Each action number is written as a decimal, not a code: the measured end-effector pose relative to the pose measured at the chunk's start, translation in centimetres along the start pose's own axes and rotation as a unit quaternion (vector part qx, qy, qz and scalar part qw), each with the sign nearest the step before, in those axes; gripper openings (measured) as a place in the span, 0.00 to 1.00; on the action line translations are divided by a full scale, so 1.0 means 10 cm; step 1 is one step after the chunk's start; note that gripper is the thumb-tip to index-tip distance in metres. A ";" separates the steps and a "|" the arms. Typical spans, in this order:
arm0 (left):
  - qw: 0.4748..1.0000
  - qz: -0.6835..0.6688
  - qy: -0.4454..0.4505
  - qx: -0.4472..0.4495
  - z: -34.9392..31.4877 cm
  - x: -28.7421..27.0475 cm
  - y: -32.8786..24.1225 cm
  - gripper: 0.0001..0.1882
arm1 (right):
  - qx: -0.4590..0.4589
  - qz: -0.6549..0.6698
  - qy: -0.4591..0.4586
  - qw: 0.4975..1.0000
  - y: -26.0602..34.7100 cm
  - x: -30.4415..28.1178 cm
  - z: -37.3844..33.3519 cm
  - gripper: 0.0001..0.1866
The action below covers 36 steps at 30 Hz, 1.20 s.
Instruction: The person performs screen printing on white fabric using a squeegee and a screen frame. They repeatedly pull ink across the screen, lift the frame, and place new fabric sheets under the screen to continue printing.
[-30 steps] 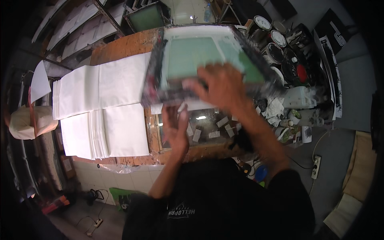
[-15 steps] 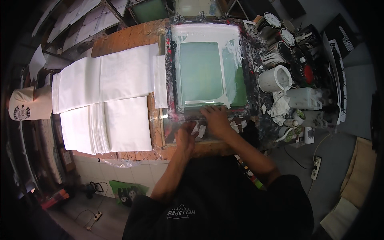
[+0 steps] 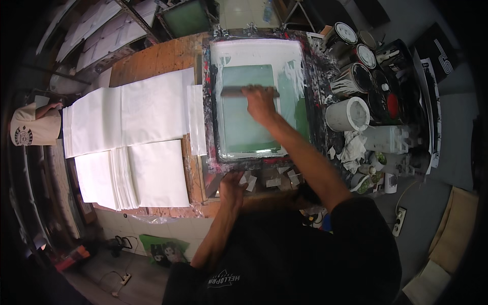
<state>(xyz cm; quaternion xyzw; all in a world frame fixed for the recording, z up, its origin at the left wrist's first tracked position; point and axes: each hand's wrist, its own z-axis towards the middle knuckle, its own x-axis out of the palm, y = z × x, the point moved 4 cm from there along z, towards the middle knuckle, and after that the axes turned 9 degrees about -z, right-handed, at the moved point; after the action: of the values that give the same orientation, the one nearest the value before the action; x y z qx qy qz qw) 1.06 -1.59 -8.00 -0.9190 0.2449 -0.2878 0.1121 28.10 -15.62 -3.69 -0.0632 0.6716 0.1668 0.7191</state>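
Observation:
A mesh screen (image 3: 247,119) in a dark, ink-smeared frame lies on the worktable, with white ink over its far end and right side. My right hand (image 3: 261,103) is closed on the handle of a squeegee (image 3: 233,93), which lies crosswise over the green mesh. My left hand (image 3: 232,187) is low at the frame's near edge, beside small pale tape pieces (image 3: 273,182) on the board. Its fingers are too blurred to read. White fabric pieces (image 3: 152,107) lie stacked left of the screen, and a narrow white strip (image 3: 197,119) runs beside its frame.
Ink-streaked cans (image 3: 357,79), a white tub (image 3: 348,114) and crumpled white paper (image 3: 354,152) crowd the right side. Metal clamps (image 3: 250,29) sit at the screen's far edge. At far left stands another person in a beige shirt (image 3: 35,127). A power strip (image 3: 400,222) is at lower right.
My right hand has moved from the screen's near edge to its far half and now shows a squeegee in it. The left hand stays low near the frame. My view has shifted slightly.

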 end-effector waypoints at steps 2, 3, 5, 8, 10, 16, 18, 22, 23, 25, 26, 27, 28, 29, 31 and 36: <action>1.000 0.002 0.004 -0.003 -0.01 0.02 -0.02 0.09 | 0.015 0.001 0.056 0.998 -0.17 -0.08 0.46 0.25; 1.000 0.007 -0.001 -0.006 -0.05 0.06 -0.04 0.09 | 0.019 -0.002 0.076 0.997 -0.25 -0.09 0.63 0.26; 1.000 0.005 -0.012 0.001 -0.14 0.16 -0.09 0.10 | 0.015 0.003 0.095 0.995 -0.36 -0.19 0.96 0.27; 1.000 -0.001 -0.009 0.009 -0.23 0.25 -0.14 0.12 | 0.043 0.011 0.050 0.998 -0.57 -0.13 1.33 0.27; 1.000 -0.008 0.005 0.001 -0.20 0.17 -0.13 0.13 | 0.050 -0.008 0.020 0.999 -0.63 -0.03 1.46 0.27; 1.000 -0.005 0.011 0.023 -0.23 0.16 -0.14 0.11 | 0.099 0.032 0.106 0.989 -0.74 -0.34 1.43 0.26; 0.998 0.003 0.046 0.033 -0.21 0.18 -0.18 0.10 | 0.095 0.071 0.054 0.991 -0.86 -0.44 1.27 0.25; 0.994 0.056 0.072 0.052 -0.23 0.21 -0.25 0.09 | -0.056 0.087 0.060 0.993 -0.82 -0.52 0.47 0.22; 0.990 0.053 0.124 0.035 -0.10 0.03 -0.23 0.09 | -0.039 0.097 0.163 0.981 -0.53 -0.74 0.20 0.20; 0.990 0.049 0.115 0.073 -0.21 0.14 -0.31 0.10 | -0.016 0.113 0.286 0.952 -0.08 -1.15 -0.42 0.16; 0.988 0.050 0.115 0.090 -0.29 0.24 -0.37 0.11 | -0.011 0.122 0.302 0.945 0.05 -1.27 -0.73 0.15; 0.985 0.058 0.132 0.094 -0.35 0.31 -0.41 0.12 | -0.055 0.106 0.233 0.965 0.19 -1.34 -1.03 0.16; 0.982 0.066 0.149 0.098 -0.39 0.37 -0.45 0.13 | -0.097 0.087 0.162 0.978 0.29 -1.40 -1.27 0.17; 0.978 0.075 0.165 0.102 -0.41 0.42 -0.49 0.14 | -0.093 0.070 0.109 0.987 0.36 -1.48 -1.40 0.17; 0.977 0.075 0.168 0.111 -0.50 0.50 -0.59 0.14 | -0.087 0.037 0.005 0.996 0.53 -1.64 -1.51 0.16; 0.961 0.057 0.232 0.137 -0.87 1.01 -1.01 0.10 | -0.112 0.003 -0.157 0.981 0.58 -2.10 -1.31 0.12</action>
<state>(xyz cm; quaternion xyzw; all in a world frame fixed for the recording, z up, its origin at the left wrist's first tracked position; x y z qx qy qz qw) 7.13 1.26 7.31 -0.7871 0.2745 -0.5175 0.1933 13.00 -17.60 16.66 -0.1138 0.5273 0.2512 0.8037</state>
